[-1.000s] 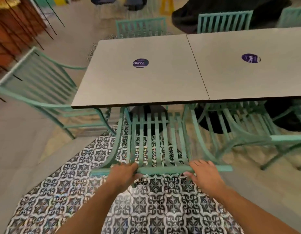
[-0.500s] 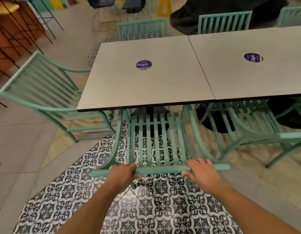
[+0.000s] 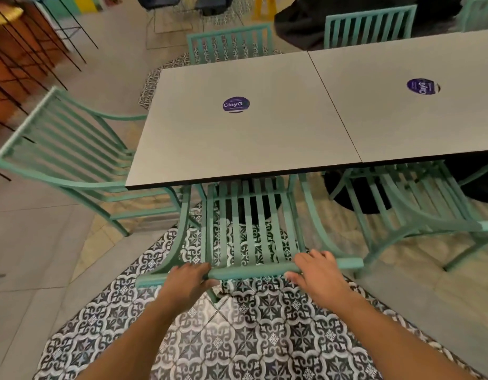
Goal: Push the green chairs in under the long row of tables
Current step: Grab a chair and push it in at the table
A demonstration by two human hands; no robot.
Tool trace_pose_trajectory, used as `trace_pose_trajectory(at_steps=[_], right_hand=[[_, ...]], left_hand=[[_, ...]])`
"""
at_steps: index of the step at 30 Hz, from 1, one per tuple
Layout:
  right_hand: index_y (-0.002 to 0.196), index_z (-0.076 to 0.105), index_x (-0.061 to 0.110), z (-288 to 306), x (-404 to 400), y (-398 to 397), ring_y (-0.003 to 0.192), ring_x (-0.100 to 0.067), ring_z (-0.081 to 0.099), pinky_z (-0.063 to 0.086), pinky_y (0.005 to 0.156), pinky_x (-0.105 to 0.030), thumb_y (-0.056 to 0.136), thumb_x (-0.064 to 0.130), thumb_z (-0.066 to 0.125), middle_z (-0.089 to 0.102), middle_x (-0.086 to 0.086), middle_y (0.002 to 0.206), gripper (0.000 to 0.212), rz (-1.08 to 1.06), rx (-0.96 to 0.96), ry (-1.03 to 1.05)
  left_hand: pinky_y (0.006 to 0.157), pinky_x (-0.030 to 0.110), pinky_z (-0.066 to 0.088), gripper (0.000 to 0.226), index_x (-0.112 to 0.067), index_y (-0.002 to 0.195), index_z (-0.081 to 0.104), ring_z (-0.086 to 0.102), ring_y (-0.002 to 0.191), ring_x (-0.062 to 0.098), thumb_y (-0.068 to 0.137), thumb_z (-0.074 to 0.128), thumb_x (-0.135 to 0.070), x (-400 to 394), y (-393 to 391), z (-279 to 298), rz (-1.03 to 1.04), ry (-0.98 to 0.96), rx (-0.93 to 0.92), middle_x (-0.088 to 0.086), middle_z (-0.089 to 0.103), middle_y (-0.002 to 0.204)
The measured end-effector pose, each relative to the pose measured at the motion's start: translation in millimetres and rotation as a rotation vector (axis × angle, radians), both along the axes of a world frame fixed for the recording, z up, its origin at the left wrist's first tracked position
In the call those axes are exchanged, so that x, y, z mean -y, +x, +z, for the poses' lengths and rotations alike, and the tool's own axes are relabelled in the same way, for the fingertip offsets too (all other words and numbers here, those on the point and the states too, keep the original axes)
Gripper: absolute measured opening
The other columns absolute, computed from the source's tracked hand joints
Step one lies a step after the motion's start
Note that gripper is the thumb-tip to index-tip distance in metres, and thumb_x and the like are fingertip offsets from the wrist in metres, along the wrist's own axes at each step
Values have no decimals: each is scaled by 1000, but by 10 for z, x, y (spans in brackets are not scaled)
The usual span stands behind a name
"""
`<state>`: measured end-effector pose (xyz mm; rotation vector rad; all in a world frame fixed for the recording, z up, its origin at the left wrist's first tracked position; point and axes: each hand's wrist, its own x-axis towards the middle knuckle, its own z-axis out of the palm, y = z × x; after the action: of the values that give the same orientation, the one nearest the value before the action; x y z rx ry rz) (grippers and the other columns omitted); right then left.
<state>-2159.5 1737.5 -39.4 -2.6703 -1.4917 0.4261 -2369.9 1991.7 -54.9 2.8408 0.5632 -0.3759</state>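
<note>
Step in hand: pushing one green chair (image 3: 248, 229) in at the near edge of the left table (image 3: 237, 133). Left hand (image 3: 188, 281) grips the chair's top rail (image 3: 251, 271), fingers curled over it; right hand (image 3: 317, 270) lies on the same rail with fingers draped over and thumb under, so also grasping it. The front of the seat is already under the near edge, backrest well clear of it, so by my read the push is partway done. Next move calls for an even forward shove from both hands, keeping the chair square so its arms pass below the tabletop and stay off the neighbour chair (image 3: 418, 209) on the right, which looks only partly in. Counts: two tables in view, the left one and the right table (image 3: 415, 119), butted edge to edge; two round purple stickers, one per table, left sticker (image 3: 235, 104) and right sticker (image 3: 422, 86). Green chairs: six visible, two at the near edge, one end chair (image 3: 64, 152) at the left end, angled and out, and three backs along the far edge, the third cut off at the frame corner. Floor is patterned tile (image 3: 264, 325).
</note>
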Motion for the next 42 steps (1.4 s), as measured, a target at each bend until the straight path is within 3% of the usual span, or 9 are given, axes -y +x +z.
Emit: trace_pose_trajectory(at_steps=[5,10,15,21,26,30,36,42], right_hand=[[123,50,35,-5,-148,155,106,-5,47,31,99,-30,81,75,-3,55,20,113,79,-20,-12,-31],[126,48,32,-76,-391,368,112,-10,47,34,99,-36,81,76,-10,55,16,120,86,-36,-6,-45],[125,49,31,-59,-471,407,112,-8,46,33,96,-32,79,73,-8,53,16,120,84,-30,12,-47],[129,47,31,-38,-488,389,115,-6,44,32,102,-32,78,74,-14,51,17,123,91,-36,3,-57],[125,48,32,-44,-493,418,108,-7,46,34,99,-32,77,77,-15,53,16,117,91,-27,17,-47],[126,48,32,-46,-471,419,108,-7,47,35,99,-33,68,79,-26,54,17,116,105,-32,30,-37],[118,50,34,-105,-443,441,103,-5,46,34,96,-33,85,72,0,53,19,111,71,-10,33,-53],[111,50,37,-138,-366,536,98,-5,46,35,91,-31,85,74,0,51,22,104,67,7,35,-44]], left_hand=[[88,35,39,58,-36,88,38,45,90,9,76,3,-80,-118,188,34,-24,-1,-12,-17,49,89],[88,40,37,80,-34,88,39,46,95,14,65,-13,-89,-400,363,-6,20,25,21,-12,58,97],[84,37,36,61,-33,89,41,46,91,14,80,4,-81,-524,402,-90,-38,57,31,-13,59,98],[91,39,37,67,-30,99,51,49,95,16,83,7,-78,-515,401,-94,-30,52,19,-12,61,102],[91,40,36,69,-29,96,49,45,90,16,80,6,-80,-498,410,-55,-16,44,19,-11,60,97],[85,40,33,66,-28,98,48,42,90,16,81,8,-78,-470,434,-40,3,38,-13,-10,60,100],[89,41,33,51,-27,105,49,42,95,17,89,24,-68,-409,438,1,35,12,-50,-9,60,108],[94,42,33,46,-27,107,52,44,97,17,93,30,-65,-331,478,10,31,3,-24,-9,60,106]])
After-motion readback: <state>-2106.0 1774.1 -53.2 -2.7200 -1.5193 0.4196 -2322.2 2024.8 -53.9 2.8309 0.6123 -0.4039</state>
